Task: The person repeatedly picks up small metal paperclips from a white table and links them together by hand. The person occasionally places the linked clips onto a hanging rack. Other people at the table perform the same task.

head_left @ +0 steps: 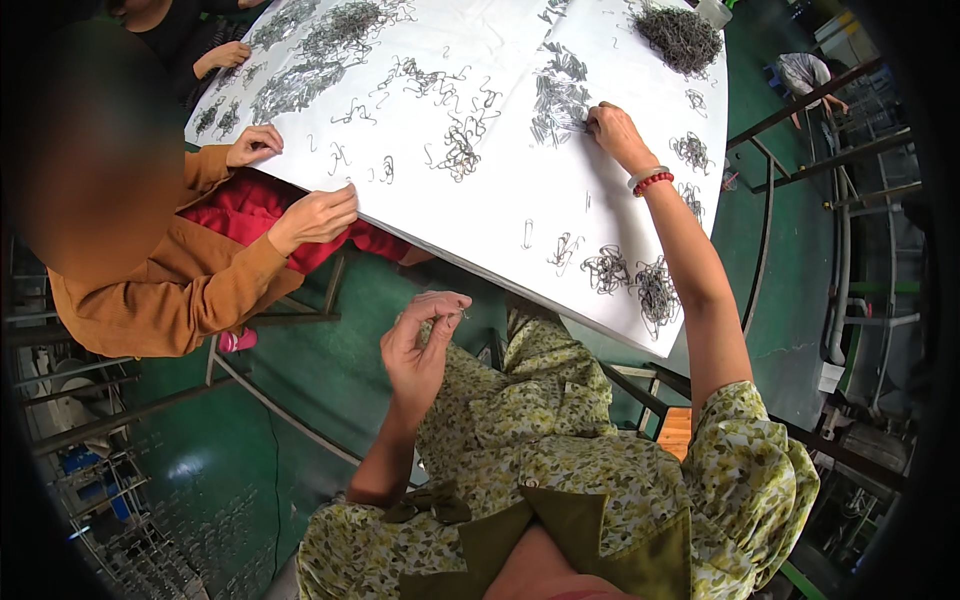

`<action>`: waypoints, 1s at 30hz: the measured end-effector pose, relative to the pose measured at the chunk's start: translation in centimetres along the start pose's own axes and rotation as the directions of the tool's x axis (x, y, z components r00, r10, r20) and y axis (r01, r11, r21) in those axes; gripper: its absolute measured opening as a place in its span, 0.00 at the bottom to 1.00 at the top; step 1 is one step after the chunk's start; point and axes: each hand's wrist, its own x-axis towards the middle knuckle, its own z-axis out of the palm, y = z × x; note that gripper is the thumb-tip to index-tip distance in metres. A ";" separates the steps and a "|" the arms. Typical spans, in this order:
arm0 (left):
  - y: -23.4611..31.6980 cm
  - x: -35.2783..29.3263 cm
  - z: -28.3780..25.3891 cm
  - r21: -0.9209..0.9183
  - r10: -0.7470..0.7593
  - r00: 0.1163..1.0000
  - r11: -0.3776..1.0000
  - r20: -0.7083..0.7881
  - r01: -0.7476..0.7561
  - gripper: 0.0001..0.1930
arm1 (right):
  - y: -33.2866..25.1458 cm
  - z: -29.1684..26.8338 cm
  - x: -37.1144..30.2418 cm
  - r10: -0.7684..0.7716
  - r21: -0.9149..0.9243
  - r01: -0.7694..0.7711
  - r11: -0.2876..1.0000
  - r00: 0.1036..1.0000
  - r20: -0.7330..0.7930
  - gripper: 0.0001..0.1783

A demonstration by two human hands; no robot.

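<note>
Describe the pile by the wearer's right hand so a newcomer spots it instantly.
On the white table, follow the braceleted forearm to the right hand. The grey pile lies just left of it. Unlike the curved-wire heaps nearby, its pieces look straight.

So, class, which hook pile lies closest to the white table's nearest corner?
The rightmost pile in the row along the near edge; its left neighbour sits farther from that corner.

The floor [797, 270] is green, with a bright light reflection at the left. A white table [440, 215] stands here; dark metal rails [805, 103] are at the right.
</note>
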 end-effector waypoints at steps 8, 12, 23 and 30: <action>0.7 -0.2 0.3 -0.030 -0.004 1.000 1.000 0.017 0.005 0.06 | -3.8 -2.9 -2.7 0.069 0.176 -0.080 0.981 0.995 0.067 0.05; 0.9 -0.5 0.6 0.001 0.002 1.000 1.000 0.017 -0.002 0.05 | -3.9 -2.4 -3.6 0.039 0.194 -0.074 0.978 0.983 0.177 0.05; 0.9 -1.4 0.4 0.033 0.091 0.996 0.995 -0.010 -0.091 0.06 | -4.3 -0.9 -3.4 -0.078 0.162 0.060 0.985 0.991 0.104 0.08; 0.7 -1.5 0.1 0.110 0.216 0.976 0.970 0.022 -0.217 0.06 | -5.9 0.0 -4.5 -0.038 0.081 0.031 0.996 0.996 0.085 0.05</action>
